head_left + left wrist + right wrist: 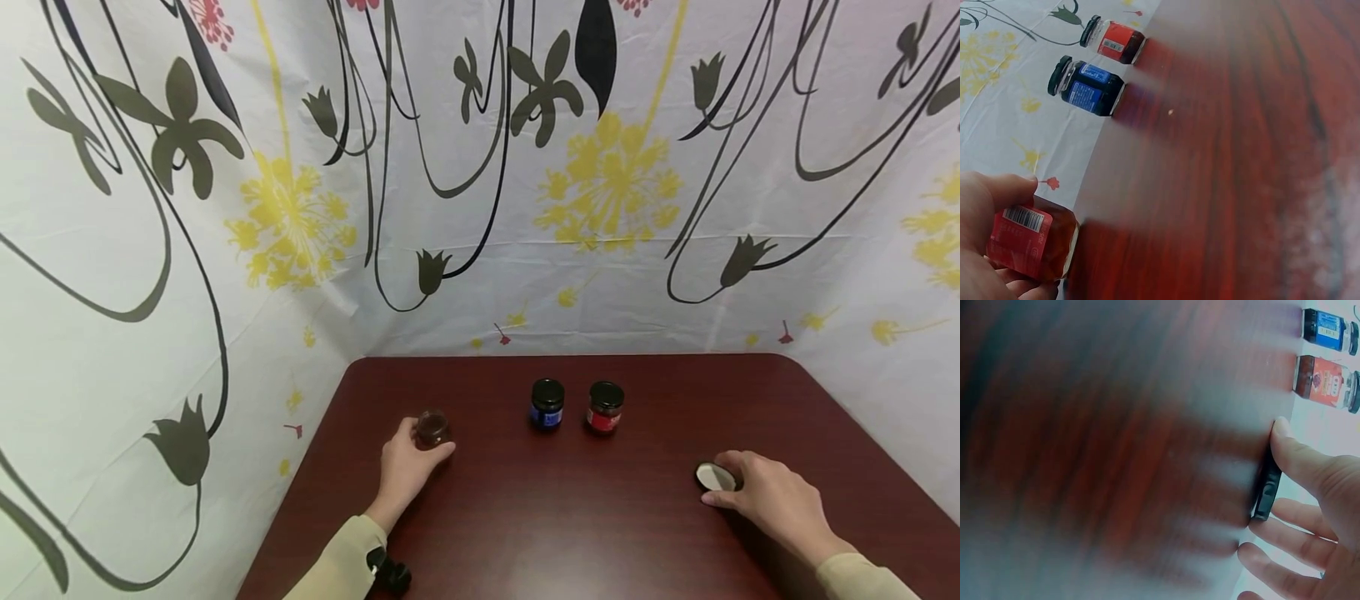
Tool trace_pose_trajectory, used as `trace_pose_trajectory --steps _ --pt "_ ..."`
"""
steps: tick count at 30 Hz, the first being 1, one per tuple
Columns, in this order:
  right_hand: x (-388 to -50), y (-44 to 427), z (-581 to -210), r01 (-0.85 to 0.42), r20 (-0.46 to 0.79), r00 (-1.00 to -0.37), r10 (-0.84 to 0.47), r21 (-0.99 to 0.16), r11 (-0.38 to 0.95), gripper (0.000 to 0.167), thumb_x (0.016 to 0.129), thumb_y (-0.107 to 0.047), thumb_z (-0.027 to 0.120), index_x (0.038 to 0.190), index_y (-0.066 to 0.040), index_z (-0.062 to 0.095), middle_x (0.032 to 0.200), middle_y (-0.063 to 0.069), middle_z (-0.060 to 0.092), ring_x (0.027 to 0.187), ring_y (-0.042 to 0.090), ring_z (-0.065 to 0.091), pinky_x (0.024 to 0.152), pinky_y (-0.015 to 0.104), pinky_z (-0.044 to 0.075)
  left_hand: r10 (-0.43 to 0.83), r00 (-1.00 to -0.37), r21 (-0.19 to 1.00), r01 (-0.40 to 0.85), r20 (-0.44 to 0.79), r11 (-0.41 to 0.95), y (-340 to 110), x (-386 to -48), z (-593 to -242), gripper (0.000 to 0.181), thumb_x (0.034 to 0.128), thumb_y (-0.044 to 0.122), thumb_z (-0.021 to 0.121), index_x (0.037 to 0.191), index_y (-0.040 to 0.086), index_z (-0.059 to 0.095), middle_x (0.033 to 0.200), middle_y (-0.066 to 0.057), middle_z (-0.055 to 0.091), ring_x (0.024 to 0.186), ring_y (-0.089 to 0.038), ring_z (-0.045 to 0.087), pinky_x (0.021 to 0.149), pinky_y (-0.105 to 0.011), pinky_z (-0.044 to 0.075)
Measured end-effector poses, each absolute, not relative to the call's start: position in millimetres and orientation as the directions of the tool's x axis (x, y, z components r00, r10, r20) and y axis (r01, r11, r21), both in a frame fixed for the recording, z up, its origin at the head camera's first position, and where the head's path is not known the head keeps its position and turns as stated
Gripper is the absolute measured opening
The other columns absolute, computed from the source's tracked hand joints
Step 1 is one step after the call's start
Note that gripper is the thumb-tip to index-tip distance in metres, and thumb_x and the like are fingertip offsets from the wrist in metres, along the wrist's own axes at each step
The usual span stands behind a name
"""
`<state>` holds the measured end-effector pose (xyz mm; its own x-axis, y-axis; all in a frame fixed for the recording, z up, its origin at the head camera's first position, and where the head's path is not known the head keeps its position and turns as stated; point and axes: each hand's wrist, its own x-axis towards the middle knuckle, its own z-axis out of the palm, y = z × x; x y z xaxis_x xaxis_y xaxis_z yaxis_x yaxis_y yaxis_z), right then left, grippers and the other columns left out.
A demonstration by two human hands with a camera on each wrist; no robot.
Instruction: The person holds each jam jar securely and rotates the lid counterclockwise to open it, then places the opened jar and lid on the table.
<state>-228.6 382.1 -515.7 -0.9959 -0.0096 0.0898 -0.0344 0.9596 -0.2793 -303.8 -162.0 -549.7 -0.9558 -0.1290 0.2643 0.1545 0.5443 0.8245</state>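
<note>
At the table's left, the left hand (pixel 408 467) grips a small glass jar (pixel 432 427) with no lid on it. In the left wrist view that jar (pixel 1035 240) shows a red label with a barcode, thumb on one side and fingers on the other. On the right side the right hand (pixel 776 500) holds a round black lid (pixel 715 477) by its edge, its pale inside facing up. Seen from the right wrist, the lid (pixel 1267 487) sits low at the table surface between the thumb and fingers.
Two lidded jars stand upright near the back of the dark red table (pixel 525 517): one with a blue label (pixel 547 405), and to its right one with a red label (pixel 604 408). A patterned white cloth (pixel 480 208) hangs behind and at the sides.
</note>
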Motion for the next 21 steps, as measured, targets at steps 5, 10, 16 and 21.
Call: trace_pose_trajectory --steps 5,10,16,21 --pt "-229.4 383.0 -513.2 -0.018 0.066 -0.998 0.001 -0.279 0.96 0.086 0.064 -0.075 0.078 0.122 -0.012 0.069 0.106 0.012 0.072 0.083 0.031 0.067 0.048 0.044 0.043 -0.12 -0.957 0.824 0.16 0.265 0.543 -162.4 -301.7 -548.6 0.054 0.0746 0.045 0.089 0.114 0.023 0.06 0.097 0.007 0.068 0.083 -0.011 0.063 0.069 -0.036 0.052" --pt "-229.1 383.7 -513.2 -0.017 0.069 -0.998 0.002 -0.271 0.962 0.086 0.063 -0.075 0.078 0.121 -0.012 0.07 0.107 0.012 0.071 0.084 0.033 0.067 0.049 0.046 0.044 -0.114 -0.955 0.821 0.17 0.273 0.545 -161.7 -301.0 -549.8 0.056 0.0746 0.048 0.088 0.116 0.023 0.06 0.098 0.007 0.068 0.082 -0.01 0.062 0.069 -0.035 0.051" --pt "-230.0 383.6 -513.5 -0.023 0.067 -0.998 -0.005 -0.276 0.961 0.082 0.064 -0.073 0.079 0.12 -0.014 0.07 0.105 0.008 0.07 0.085 0.03 0.067 0.052 0.048 0.046 -0.123 -0.953 0.823 0.169 0.277 0.542 -161.1 -299.8 -549.1 0.059 0.0736 0.05 0.088 0.118 0.023 0.06 0.102 0.007 0.068 0.089 -0.012 0.064 0.074 -0.038 0.052" --pt "-228.0 383.6 -513.3 -0.039 0.067 -0.998 -0.021 -0.285 0.958 0.081 0.066 -0.073 0.078 0.122 -0.015 0.069 0.108 0.008 0.07 0.089 0.03 0.067 0.053 0.046 0.046 -0.117 -0.955 0.833 0.172 0.271 0.526 -162.2 -297.4 -547.0 0.075 0.072 0.052 0.088 0.133 0.021 0.056 0.121 0.002 0.067 0.111 -0.019 0.064 0.087 -0.045 0.054"
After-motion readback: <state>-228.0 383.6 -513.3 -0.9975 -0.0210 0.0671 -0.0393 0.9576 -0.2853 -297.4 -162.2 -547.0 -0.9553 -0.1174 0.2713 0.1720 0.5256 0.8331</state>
